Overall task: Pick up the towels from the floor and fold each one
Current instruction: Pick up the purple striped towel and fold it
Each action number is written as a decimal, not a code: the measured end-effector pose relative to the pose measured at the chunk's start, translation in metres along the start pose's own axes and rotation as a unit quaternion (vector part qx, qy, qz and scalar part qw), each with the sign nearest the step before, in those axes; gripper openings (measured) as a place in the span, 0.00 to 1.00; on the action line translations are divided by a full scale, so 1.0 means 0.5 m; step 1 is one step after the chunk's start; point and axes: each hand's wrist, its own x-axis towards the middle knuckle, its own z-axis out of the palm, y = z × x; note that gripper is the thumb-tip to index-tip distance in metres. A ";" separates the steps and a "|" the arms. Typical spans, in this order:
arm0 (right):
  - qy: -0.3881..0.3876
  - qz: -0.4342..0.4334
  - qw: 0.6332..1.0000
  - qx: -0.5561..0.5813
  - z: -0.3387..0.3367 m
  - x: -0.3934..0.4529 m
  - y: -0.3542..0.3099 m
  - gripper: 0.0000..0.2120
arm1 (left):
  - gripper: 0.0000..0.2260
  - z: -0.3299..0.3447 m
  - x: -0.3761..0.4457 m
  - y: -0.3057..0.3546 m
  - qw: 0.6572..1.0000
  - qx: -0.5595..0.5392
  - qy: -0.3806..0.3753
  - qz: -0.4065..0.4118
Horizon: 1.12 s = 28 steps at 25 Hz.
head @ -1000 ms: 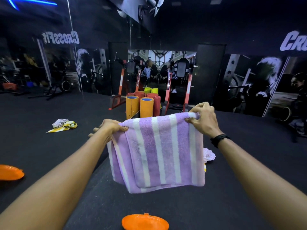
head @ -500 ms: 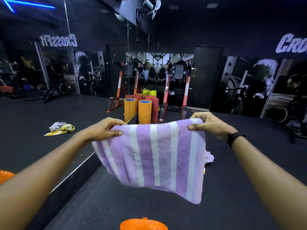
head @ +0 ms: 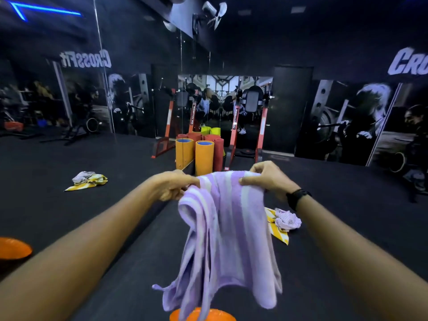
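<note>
Head view, inspection from my hands outward. My left hand (head: 174,185) pinches the top edge of the purple striped towel (head: 228,237) at its left end, fingers curled into the cloth. My right hand (head: 269,179) grips the same top edge at its right end, thumb in front and fingers behind; a black wristband (head: 297,198) sits on that wrist. My two hands are close together, and the towel hangs between them in loose, bunched vertical folds, clear of the black floor (head: 139,262), its lower hem dangling over an orange cone (head: 203,315) at 6 o'clock.

Task status, by judgement: this towel is off the floor but is not a neat fold; the layers hang uneven, so I rate it mid-fold. No finished, stacked towel shows anywhere in view.

Outstanding items: at 3 o'clock of the hanging towel, just beside it on the floor, lies a crumpled lilac towel (head: 287,220) on top of a yellow striped towel (head: 276,229). A similar heap at 10 o'clock (head: 88,179) appears to be their reflection in the wall mirror (head: 58,100). At least two towels remain to be lifted and folded.

Further out, at 12 o'clock, rolled orange mats (head: 204,156) stand upright before a red rack (head: 259,133).
</note>
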 end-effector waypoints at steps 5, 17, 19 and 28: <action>-0.070 -0.068 0.989 0.114 0.050 -0.029 -0.050 0.12 | 0.02 0.060 0.003 0.035 0.987 -0.153 0.039 0.028; 0.043 -0.165 0.965 0.199 0.016 -0.059 -0.028 0.16 | 0.11 0.019 -0.009 0.014 0.980 -0.065 -0.100 0.157; 0.005 -0.156 0.971 0.182 0.002 -0.056 -0.018 0.33 | 0.12 0.001 -0.034 0.032 0.964 -0.052 -0.159 0.206; -0.262 -0.070 0.963 0.008 0.025 -0.069 0.034 0.28 | 0.28 -0.087 -0.038 0.016 0.921 -0.188 -0.117 0.319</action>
